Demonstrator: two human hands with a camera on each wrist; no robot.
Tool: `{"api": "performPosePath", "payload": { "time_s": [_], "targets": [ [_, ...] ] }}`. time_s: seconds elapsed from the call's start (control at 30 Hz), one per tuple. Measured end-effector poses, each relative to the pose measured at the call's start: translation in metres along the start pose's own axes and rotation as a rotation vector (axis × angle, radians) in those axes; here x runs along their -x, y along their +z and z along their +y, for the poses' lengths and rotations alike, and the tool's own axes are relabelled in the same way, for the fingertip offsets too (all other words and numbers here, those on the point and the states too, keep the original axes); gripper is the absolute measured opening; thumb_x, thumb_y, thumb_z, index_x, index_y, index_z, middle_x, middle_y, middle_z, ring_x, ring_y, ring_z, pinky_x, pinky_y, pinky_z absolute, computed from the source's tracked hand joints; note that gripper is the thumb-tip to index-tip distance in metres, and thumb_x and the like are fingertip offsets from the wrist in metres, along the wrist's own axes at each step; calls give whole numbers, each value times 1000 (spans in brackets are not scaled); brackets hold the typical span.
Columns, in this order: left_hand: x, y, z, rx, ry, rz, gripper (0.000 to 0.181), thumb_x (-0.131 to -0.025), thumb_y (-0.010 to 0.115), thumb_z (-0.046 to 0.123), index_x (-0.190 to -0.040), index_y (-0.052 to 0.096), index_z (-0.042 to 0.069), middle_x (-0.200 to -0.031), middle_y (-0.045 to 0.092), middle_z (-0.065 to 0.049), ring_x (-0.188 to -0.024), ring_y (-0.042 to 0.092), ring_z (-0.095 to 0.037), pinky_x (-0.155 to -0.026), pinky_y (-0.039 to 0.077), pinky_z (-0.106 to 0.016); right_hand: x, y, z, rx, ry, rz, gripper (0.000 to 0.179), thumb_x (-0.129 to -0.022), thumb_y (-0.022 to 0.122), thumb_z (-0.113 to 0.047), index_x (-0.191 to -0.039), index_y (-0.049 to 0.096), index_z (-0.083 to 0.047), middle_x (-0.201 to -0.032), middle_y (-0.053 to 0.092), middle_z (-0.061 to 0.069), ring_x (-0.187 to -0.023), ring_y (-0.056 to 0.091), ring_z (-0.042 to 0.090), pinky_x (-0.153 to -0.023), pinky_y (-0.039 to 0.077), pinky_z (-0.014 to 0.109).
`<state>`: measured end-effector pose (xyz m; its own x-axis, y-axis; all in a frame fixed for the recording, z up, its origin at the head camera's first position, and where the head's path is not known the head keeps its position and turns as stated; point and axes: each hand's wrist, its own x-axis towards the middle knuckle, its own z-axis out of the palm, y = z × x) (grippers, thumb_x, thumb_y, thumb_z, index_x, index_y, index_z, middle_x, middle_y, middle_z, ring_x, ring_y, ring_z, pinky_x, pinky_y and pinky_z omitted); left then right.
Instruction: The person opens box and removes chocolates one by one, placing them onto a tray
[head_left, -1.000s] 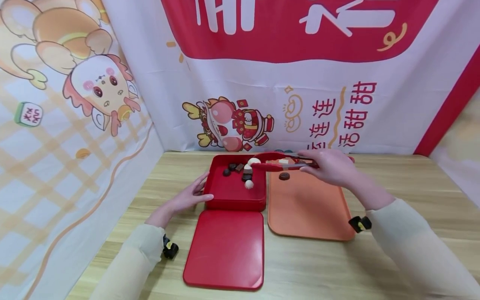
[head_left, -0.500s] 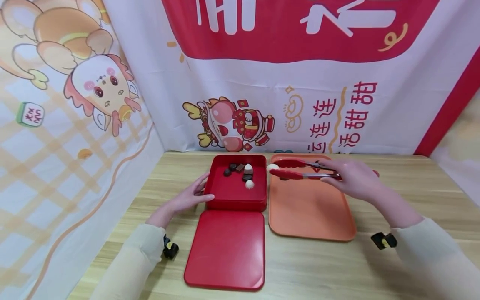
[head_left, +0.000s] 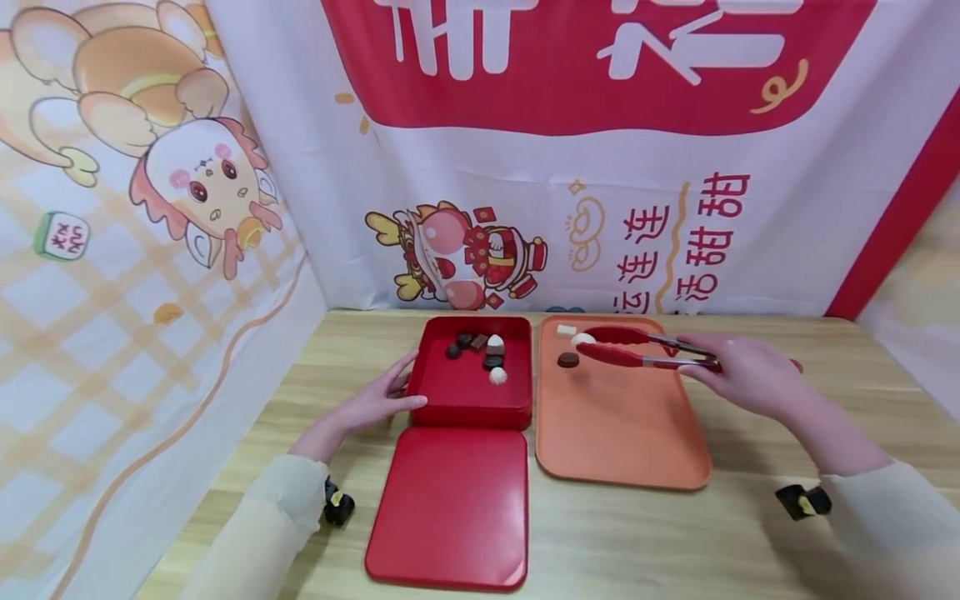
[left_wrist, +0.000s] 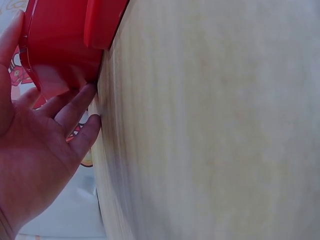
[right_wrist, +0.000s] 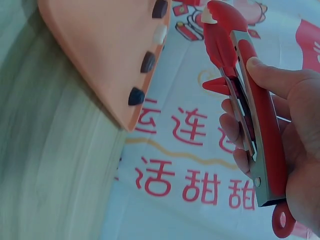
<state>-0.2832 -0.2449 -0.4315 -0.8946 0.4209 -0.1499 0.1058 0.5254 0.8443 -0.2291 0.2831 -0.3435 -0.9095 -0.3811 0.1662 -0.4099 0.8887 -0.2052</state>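
My left hand [head_left: 377, 397] rests against the left side of a red box [head_left: 472, 414], its extended fingers touching the wall in the left wrist view. Inside the box sit several dark, brown and white chocolates [head_left: 493, 361]. My right hand [head_left: 750, 373] grips red-tipped tongs [head_left: 667, 350] by their handles. A round white chocolate [head_left: 582, 340] is between the tong tips, above an orange tray [head_left: 622, 425]. On the tray lie a dark oval chocolate [head_left: 567, 360] and a white piece [head_left: 566, 331]. The right wrist view shows more dark pieces [right_wrist: 136, 96] along the tray's edge, hidden behind the tongs in the head view.
A red lid [head_left: 450, 508] lies flat in front of the box. Box and tray stand side by side on a wooden table [head_left: 600, 542]. A printed cloth backdrop [head_left: 465, 158] rises directly behind them, and another cloth [head_left: 150, 333] stands at the left.
My right hand has carried the white chocolate in the tongs rightward, from over the red box to above the orange tray. My left hand stays against the box.
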Motion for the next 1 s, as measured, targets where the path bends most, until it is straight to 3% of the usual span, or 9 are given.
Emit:
{"api": "performPosePath", "payload": {
  "time_s": [0.13,0.47,0.7,1.0],
  "targets": [
    [1,-2,-4,-2,-1,9,87,-93,66,32,-158,8,26,-156,22,-23,-140,26,-43,-108,29,-56,0,-2,9,-9,29,2,54,-86,74,-28,-133,59,-5,-86,66,5,-66,54,17,-56,45,33],
    [-1,-1,-5,10,3,-4,88,-92,68,33,-157,9,27,-155,23,-23,-140,27,-42,-108,29,-56,-2,6,29,36,27,5,54,-86,74,-31,-130,60,-2,-87,68,7,-70,58,20,-67,52,50],
    [-1,0,-5,8,-3,1,88,-92,67,35,-157,9,27,-155,23,-23,-139,27,-42,-109,28,-56,-6,13,33,68,-7,-3,50,-86,74,-29,-127,62,-3,-83,66,4,-68,55,19,-64,50,46],
    [0,0,-2,4,-13,1,88,-92,67,35,-157,8,28,-156,22,-23,-140,24,-43,-109,26,-57,-1,24,41,76,-36,-8,43,-85,76,-27,-120,65,-5,-90,68,8,-73,60,22,-68,52,49]
  ]
}}
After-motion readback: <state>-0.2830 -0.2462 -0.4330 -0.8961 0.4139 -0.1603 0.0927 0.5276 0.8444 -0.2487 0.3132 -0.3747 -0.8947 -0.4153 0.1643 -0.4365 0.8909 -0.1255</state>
